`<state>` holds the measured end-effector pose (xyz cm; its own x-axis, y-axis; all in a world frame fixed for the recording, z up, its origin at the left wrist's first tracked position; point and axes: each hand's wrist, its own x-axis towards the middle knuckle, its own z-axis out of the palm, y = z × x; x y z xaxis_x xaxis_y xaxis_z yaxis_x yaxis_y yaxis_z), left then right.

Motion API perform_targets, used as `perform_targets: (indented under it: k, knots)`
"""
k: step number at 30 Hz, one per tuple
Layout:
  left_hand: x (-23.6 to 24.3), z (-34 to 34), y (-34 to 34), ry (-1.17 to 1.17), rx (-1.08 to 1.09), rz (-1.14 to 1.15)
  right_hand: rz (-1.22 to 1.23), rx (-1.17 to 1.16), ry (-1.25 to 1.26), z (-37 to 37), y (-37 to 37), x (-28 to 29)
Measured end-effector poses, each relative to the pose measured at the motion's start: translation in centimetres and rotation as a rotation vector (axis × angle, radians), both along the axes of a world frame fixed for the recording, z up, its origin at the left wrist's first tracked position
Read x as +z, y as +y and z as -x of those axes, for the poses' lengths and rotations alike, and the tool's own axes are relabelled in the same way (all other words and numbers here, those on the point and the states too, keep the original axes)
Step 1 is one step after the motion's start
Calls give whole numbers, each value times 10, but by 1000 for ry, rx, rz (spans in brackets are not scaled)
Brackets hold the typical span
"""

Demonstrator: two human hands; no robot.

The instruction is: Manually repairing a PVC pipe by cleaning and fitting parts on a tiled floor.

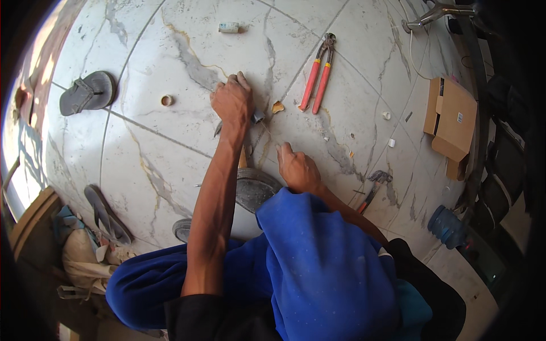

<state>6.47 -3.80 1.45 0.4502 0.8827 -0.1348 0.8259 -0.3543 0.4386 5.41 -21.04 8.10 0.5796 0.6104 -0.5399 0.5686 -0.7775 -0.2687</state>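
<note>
My left hand [232,101] is closed and lowered to the marble-patterned floor. Whatever its fingers hold, if anything, is hidden beneath it. Under that wrist lies a tool with a metal head [257,116] and a wooden handle [243,158], probably a hammer, partly covered by my forearm. My right hand [298,169] is low and nearer to me, its fingers curled together; what is in them cannot be made out. A dark grey rounded sole-like piece [256,187] sits between my arms. Past my left hand, to its right, is a small orange-brown fragment [277,107].
Red-handled pincers [318,77] lie ahead right. A claw hammer [375,190] is right of my right hand. Around are a small cylinder [228,27], a ring-shaped piece [166,100], sandals [88,94], a cardboard box [455,119] and a blue plastic bottle [446,227].
</note>
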Motion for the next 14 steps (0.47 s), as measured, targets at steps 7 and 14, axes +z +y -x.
perform_targets:
  k: [7, 14]
  knots:
    - [-4, 6, -1, 63, -54, 5, -46, 121, -89, -2, 14, 0]
    - [5, 3, -2, 109, -67, 73, -53, 38, -19, -2, 22, -13]
